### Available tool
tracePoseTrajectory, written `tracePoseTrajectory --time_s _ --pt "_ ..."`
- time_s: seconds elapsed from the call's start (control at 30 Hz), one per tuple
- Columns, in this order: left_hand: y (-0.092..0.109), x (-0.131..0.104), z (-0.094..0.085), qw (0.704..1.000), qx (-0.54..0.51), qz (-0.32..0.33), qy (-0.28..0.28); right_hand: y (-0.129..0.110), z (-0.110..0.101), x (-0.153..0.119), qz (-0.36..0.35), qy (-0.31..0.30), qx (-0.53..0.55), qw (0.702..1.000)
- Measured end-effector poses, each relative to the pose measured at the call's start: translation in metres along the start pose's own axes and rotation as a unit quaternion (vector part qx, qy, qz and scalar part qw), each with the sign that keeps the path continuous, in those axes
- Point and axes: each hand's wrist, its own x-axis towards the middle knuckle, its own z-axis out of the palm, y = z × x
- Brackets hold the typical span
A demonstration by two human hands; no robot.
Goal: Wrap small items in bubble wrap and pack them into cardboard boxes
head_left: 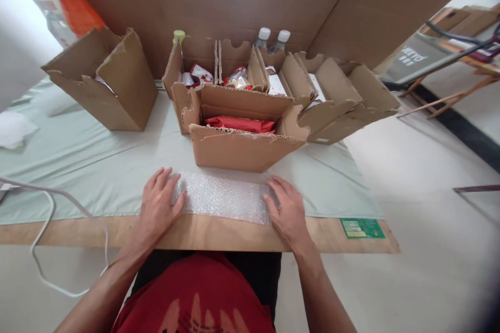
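Observation:
A strip of clear bubble wrap lies flat along the table's near edge, between my two hands. At its left end rests my left hand, fingers apart and thumb at the wrap's edge. My right hand lies at the other end, its fingers spread with the thumb and fingertips at the border of the wrap. Neither hand grips it. Just behind the wrap stands an open cardboard box with a red packet inside.
Behind are several open cardboard bins, some holding packets and white items, and bottles with white caps. Another cardboard box stands at left. A white cable hangs over the left edge. A green card lies near the right corner.

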Motion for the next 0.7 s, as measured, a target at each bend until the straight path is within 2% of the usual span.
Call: tracePoseTrajectory --time_s 0.07,0.13,0.23,0.33,0.4,0.47,0.53,0.63,0.7 --pt "-0.003 0.002 0.003 0.999 0.009 -0.034 -0.001 -0.005 0.009 0.011 0.002 -0.033 -0.003 0.999" --pt "-0.001 0.002 0.008 0.999 0.000 -0.048 -0.008 -0.007 0.011 0.014 0.004 -0.039 0.004 0.999" --pt "0.006 -0.001 0.010 0.998 -0.014 -0.063 -0.009 -0.012 -0.003 0.008 0.034 -0.042 0.044 0.998" --pt "0.009 -0.001 -0.008 0.995 -0.034 -0.093 -0.021 -0.031 -0.023 -0.007 0.099 -0.083 0.124 0.984" --pt "0.004 0.008 -0.027 0.992 -0.039 -0.121 -0.016 -0.051 -0.027 -0.019 0.111 -0.127 0.194 0.966" --pt "-0.002 0.028 -0.042 0.990 -0.024 -0.141 -0.005 -0.077 -0.019 -0.030 0.096 -0.178 0.263 0.943" --pt "-0.008 0.053 -0.046 0.991 0.008 -0.136 0.000 -0.104 -0.002 -0.037 0.078 -0.232 0.319 0.916" --pt "-0.014 0.083 -0.037 0.994 0.040 -0.097 0.000 -0.136 0.025 -0.040 0.073 -0.269 0.386 0.879" --pt "-0.015 0.082 -0.033 0.996 0.039 -0.083 0.001 -0.146 0.035 -0.039 0.099 -0.283 0.427 0.853"
